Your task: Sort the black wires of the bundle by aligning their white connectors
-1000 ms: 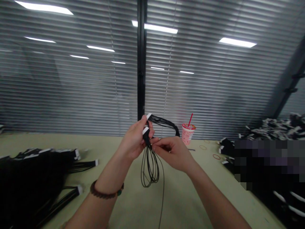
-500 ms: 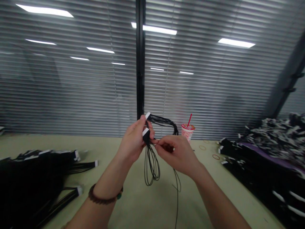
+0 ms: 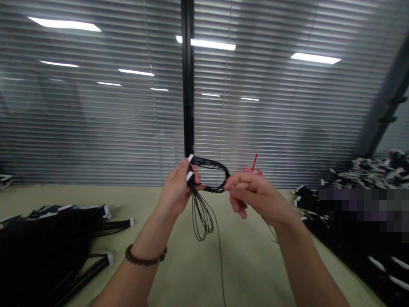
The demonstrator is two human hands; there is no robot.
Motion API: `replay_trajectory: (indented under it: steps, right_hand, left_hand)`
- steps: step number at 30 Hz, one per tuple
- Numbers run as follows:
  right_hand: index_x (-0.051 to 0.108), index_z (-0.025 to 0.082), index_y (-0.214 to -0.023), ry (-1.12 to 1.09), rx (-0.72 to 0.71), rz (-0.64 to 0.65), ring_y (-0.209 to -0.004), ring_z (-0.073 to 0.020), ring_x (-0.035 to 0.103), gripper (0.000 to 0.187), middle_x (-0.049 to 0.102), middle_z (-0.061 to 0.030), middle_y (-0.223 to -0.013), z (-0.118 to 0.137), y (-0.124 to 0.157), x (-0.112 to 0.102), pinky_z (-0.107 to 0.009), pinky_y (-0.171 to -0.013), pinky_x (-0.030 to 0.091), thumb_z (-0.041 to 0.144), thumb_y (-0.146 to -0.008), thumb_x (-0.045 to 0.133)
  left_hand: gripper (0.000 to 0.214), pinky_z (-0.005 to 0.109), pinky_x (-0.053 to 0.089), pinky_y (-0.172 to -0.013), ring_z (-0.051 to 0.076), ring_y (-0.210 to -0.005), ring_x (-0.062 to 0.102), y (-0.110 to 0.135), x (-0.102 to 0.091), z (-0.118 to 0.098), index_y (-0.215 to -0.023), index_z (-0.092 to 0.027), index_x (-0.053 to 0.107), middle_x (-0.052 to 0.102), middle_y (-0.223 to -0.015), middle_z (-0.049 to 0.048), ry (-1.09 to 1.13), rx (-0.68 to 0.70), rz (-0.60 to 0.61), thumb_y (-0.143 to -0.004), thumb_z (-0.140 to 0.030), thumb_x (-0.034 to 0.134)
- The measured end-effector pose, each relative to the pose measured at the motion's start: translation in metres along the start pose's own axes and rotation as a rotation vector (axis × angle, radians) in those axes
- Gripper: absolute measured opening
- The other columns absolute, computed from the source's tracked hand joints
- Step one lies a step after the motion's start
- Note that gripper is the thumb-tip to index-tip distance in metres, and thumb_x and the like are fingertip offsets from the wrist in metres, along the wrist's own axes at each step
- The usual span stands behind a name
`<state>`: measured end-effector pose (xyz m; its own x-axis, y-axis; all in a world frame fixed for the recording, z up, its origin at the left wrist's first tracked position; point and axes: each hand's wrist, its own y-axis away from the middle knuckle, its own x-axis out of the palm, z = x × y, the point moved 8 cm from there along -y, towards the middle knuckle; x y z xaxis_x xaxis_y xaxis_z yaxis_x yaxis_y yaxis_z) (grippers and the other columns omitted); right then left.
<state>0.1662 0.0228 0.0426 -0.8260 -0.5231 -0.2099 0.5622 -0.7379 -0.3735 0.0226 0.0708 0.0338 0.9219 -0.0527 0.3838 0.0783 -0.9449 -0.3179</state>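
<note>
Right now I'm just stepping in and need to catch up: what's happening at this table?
A person holds a bundle of thin black wires with white connectors above the beige table. The left hand grips the connector end; the right hand pinches the loop's far side. Piles of similar black wire bundles lie on both sides, and a pink cup with a red straw stands behind.

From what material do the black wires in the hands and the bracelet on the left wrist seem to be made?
Wire bundle: thin black strands, likely plastic-insulated, as they bend into springy loops with a slight sheen; the white end pieces look like matte plastic. The left hand grips it and the right hand pinches its loop. Bracelet: dark brown beads, perhaps wood, with one green bead; too blurred to be sure.
</note>
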Motion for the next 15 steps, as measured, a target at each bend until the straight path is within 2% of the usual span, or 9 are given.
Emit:
replay_trajectory:
  steps: [3,6,9,12,15]
  right_hand:
    - [0.051,0.015,-0.073,-0.174,-0.059,-0.095,-0.041,-0.0073,0.049,0.013,0.056,-0.0012,-0.058,0.019,0.014,-0.029,-0.017,-0.038,0.035,0.027,-0.075,0.047]
    - [0.056,0.019,-0.071,-0.196,-0.224,-0.36,-0.04,-0.007,0.047,0.013,0.054,-0.0002,-0.054,0.037,0.034,-0.074,-0.02,-0.04,0.034,0.03,-0.072,0.048]
    - [0.06,0.024,-0.076,-0.156,-0.343,-0.582,-0.044,-0.0057,0.047,0.012,0.056,-0.0005,-0.063,0.043,0.051,-0.107,-0.019,-0.039,0.029,0.027,-0.068,0.052]
    - [0.061,0.026,-0.078,-0.136,-0.408,-0.652,-0.053,-0.0059,0.05,0.013,0.058,-0.0012,-0.078,0.044,0.052,-0.118,-0.018,-0.039,0.028,0.023,-0.07,0.051]
    - [0.06,0.025,-0.08,-0.113,-0.469,-0.7,-0.059,-0.0063,0.051,0.011,0.056,-0.0012,-0.079,0.046,0.047,-0.115,-0.017,-0.043,0.032,0.027,-0.077,0.049]
  left_hand:
    - [0.03,0.018,0.049,-0.042,0.002,-0.028,0.03,-0.006,-0.012,0.003,-0.066,-0.015,0.048,0.047,-0.044,-0.0057,-0.029,-0.056,-0.042,-0.087,-0.032,0.036]
    - [0.032,0.014,0.046,-0.038,0.0,-0.026,0.026,-0.011,-0.018,0.008,-0.062,-0.014,0.047,0.046,-0.044,-0.0055,-0.016,-0.107,-0.03,-0.088,-0.03,0.034]
    - [0.031,0.013,0.045,-0.036,-0.001,-0.025,0.024,-0.013,-0.02,0.016,-0.062,-0.013,0.048,0.047,-0.046,-0.005,0.029,-0.177,-0.012,-0.087,-0.027,0.036]
    - [0.028,0.012,0.043,-0.034,-0.002,-0.024,0.022,-0.012,-0.018,0.021,-0.065,-0.013,0.049,0.047,-0.047,-0.0049,0.081,-0.26,0.002,-0.087,-0.025,0.037]
    - [0.027,0.011,0.039,-0.031,-0.002,-0.023,0.022,-0.008,-0.013,0.024,-0.065,-0.013,0.048,0.046,-0.045,-0.0053,0.115,-0.321,0.015,-0.087,-0.025,0.037]
